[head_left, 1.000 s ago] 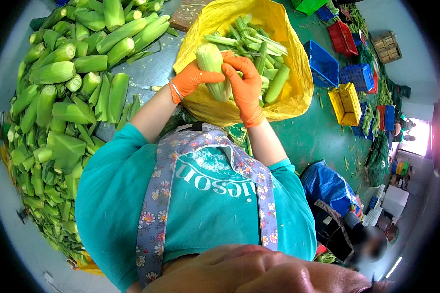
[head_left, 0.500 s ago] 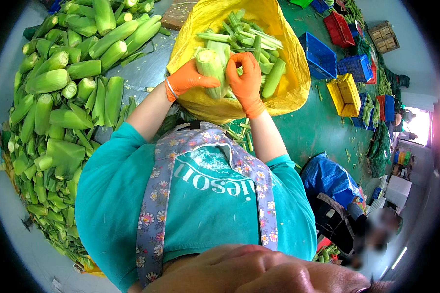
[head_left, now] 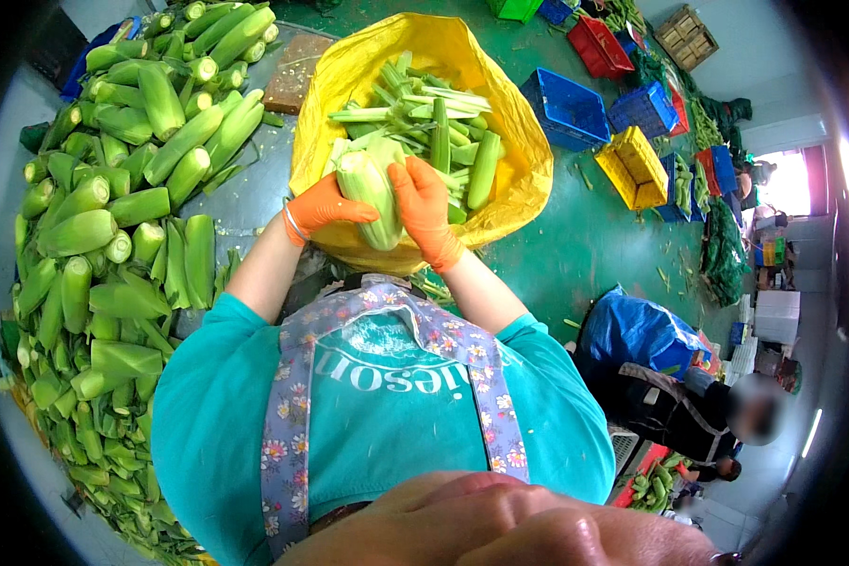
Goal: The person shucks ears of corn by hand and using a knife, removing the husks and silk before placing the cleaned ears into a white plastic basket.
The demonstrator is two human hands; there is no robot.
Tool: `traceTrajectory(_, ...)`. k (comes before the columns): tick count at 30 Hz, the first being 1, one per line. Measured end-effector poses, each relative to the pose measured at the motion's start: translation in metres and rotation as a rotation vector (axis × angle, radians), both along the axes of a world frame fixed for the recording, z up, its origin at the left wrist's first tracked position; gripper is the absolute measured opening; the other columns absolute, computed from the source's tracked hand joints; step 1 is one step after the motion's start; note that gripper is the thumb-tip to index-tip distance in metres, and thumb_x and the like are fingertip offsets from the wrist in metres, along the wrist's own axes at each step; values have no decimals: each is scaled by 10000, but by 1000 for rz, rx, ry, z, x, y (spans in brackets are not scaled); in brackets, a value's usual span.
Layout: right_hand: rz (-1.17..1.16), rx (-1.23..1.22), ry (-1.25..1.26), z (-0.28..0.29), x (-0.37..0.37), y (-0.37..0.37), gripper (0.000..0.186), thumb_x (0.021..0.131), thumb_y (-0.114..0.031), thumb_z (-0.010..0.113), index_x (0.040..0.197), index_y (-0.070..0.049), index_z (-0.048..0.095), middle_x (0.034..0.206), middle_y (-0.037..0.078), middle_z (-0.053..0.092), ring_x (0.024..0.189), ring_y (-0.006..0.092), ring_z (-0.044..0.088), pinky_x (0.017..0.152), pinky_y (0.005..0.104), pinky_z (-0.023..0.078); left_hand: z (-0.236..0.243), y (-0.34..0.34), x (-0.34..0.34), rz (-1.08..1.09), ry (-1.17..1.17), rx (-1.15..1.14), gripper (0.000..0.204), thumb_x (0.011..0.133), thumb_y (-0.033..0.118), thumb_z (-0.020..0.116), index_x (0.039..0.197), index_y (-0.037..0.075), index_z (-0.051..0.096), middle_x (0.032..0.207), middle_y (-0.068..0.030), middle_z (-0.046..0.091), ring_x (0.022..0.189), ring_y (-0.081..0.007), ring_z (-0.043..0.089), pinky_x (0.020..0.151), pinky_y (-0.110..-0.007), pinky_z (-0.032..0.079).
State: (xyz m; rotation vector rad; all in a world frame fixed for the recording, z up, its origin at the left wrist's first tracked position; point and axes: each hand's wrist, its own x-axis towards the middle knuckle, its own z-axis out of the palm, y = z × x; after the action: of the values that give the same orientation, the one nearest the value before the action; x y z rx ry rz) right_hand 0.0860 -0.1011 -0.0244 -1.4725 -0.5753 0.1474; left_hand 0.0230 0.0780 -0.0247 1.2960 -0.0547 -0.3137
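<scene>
Over the near part of a large yellow sack I hold an ear of corn in its pale green husk, its cut end toward the far left. My left hand, in an orange glove, is closed round its left side, with the thumb across the husk. On the right side, my gloved right hand grips the ear with fingers against the husk. Green husk pieces fill the sack beyond my hands. To the left lies a big heap of husked-over corn ears.
A grey metal surface lies between heap and sack, with a brown block behind. Blue, yellow and red crates stand on the green floor. At right, a person is near a blue sack.
The whole view has shifted, so the sack appears lower and farther left. My hands have drawn the ear slightly nearer me. My right hand's pinched fingers now lie along the husk.
</scene>
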Motion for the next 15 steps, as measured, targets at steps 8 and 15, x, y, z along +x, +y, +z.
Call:
traceTrajectory(8,-176,131,371,-6,24,-10,320,1001,-291,594,1077,10,669,965,29,675,844,110,580,766,256,469,4,-30,4,392,-74,-147,639,916,309,695,1422,15,438,1341,-64,547,1183,-168,547,1001,-330,443)
traceTrajectory(15,-80,447,593,-7,59,-36,275,1003,-238,550,1086,4,652,956,69,678,877,178,603,798,324,491,-7,-23,3,613,-21,-71,506,965,351,601,1359,58,476,1321,-74,548,1202,-183,530,1011,-347,432)
